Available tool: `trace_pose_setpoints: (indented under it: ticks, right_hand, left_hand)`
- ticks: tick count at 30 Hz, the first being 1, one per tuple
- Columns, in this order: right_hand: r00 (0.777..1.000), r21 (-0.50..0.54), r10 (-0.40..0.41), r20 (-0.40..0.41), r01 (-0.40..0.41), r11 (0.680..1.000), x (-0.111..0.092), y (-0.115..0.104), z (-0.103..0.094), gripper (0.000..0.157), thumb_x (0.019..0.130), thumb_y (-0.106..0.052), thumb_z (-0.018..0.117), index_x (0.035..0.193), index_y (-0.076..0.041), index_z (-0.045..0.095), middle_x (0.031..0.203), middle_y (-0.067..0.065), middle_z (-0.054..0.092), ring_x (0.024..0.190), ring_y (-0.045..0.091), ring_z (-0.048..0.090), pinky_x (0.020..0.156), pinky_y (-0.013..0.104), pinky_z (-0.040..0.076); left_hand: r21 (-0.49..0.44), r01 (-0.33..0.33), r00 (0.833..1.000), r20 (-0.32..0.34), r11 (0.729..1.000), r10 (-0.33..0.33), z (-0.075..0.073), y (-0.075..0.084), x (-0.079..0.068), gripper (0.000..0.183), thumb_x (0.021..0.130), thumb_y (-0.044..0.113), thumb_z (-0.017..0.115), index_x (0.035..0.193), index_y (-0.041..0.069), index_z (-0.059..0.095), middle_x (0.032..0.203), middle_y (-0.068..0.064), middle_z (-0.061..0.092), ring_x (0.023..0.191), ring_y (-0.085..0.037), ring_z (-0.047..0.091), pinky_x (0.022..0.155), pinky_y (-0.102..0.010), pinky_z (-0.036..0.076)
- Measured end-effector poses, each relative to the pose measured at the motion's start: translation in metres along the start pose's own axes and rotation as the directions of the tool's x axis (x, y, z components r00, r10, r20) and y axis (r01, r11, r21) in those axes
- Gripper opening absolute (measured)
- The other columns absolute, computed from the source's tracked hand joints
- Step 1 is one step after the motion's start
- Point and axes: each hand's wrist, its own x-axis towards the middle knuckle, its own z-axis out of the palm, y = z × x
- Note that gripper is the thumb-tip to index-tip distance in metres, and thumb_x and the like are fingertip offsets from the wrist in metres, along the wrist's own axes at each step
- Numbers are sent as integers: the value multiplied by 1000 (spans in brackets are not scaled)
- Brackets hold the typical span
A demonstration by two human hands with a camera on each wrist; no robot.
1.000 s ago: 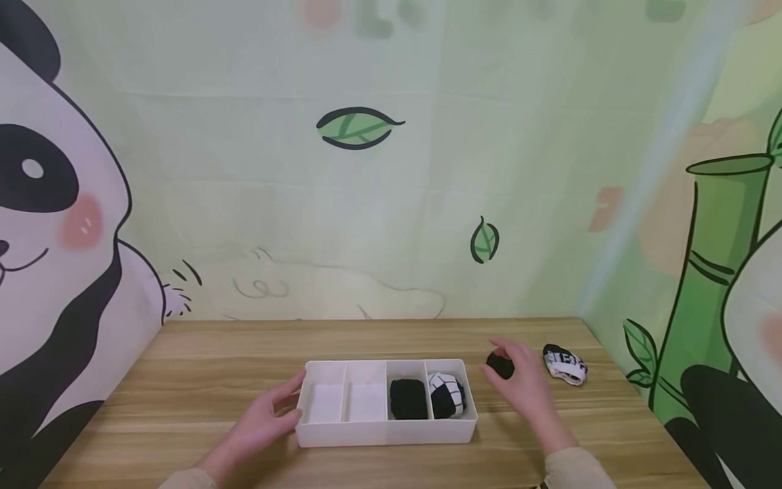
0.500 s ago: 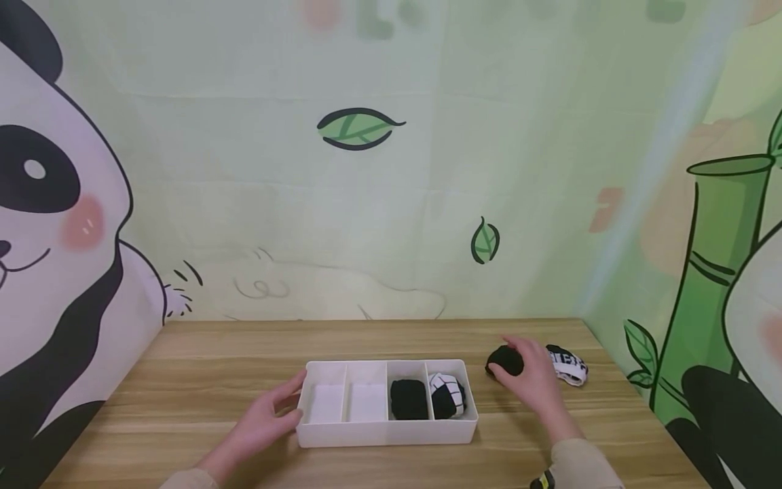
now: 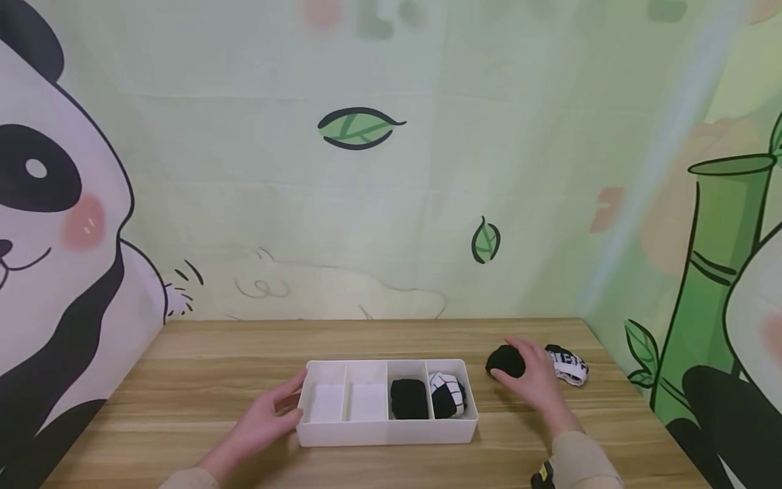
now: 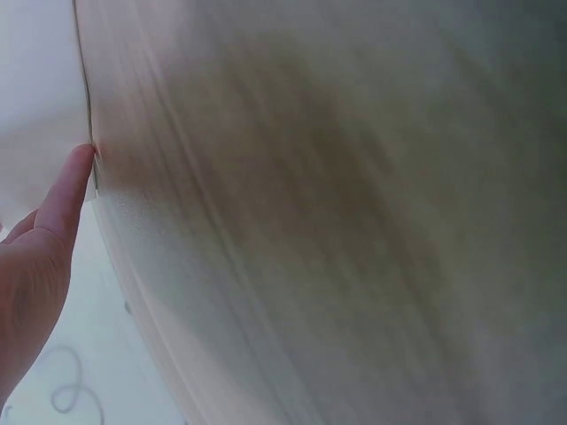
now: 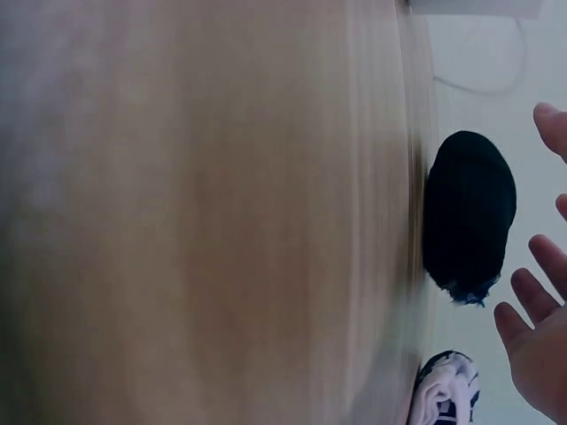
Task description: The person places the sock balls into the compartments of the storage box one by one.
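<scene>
Soft even light, faint shadows on table (image 3: 238,350), blurry wrist views

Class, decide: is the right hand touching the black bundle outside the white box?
Apart: the right wrist view shows a visible gap between the right hand and the black bundle.

Rm type unclear, cartoon-print backdrop (image 3: 403,204) w/ panda (image 3: 67,265) & bamboo (image 3: 721,231), wood-grain tbl (image 3: 244,360)

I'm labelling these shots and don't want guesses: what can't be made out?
Head view: right side of the black bundle, behind the right hand.
Head view: left part of the patterned bundle, behind that hand.
Left wrist view: most of the box, past the left edge.
Left wrist view: fine grain of the tabletop, blurred.
</scene>
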Motion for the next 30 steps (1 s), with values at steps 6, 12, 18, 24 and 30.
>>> trace_pose_setpoints:
  ticks: [6,12,18,24,30]
  right_hand:
    - [1000,7,-8,24,8,1000,4,5,4,72,80,-32,81,139,-3,52,139,27,47,128,49,38,103,67,31]
    - [1000,4,0,31,0,1000,6,8,8,74,79,-32,82,139,-2,51,140,28,46,129,51,37,105,67,30]
    - [998,-2,19,60,-19,1000,7,11,8,75,79,-31,82,141,-2,50,142,30,43,130,53,35,104,69,30]
    - [994,-9,47,102,-47,999,8,14,10,77,79,-33,82,141,-1,50,143,32,41,131,54,33,105,69,28]
    - [982,-16,99,159,-98,995,9,15,10,80,80,-34,82,144,-2,46,146,33,36,133,56,31,105,69,28]
  left_hand:
    - [-3,-6,1000,-3,1000,6,0,-2,0,66,92,4,64,150,-4,34,149,-27,40,128,-42,50,104,-51,41]
    - [12,-27,1000,12,1000,27,-1,-1,0,67,93,5,64,150,-6,32,148,-29,41,127,-44,50,103,-52,41]
    - [11,-27,1000,16,1000,27,0,-2,0,66,93,4,63,151,-6,32,148,-29,40,127,-44,50,103,-53,40]
    - [14,-19,1000,11,1000,18,-1,-1,1,67,93,5,63,151,-5,32,148,-29,40,127,-44,50,104,-53,40]
    - [18,-24,1000,15,1000,24,-1,-2,0,67,93,4,63,151,-5,32,148,-29,40,127,-43,51,104,-54,40]
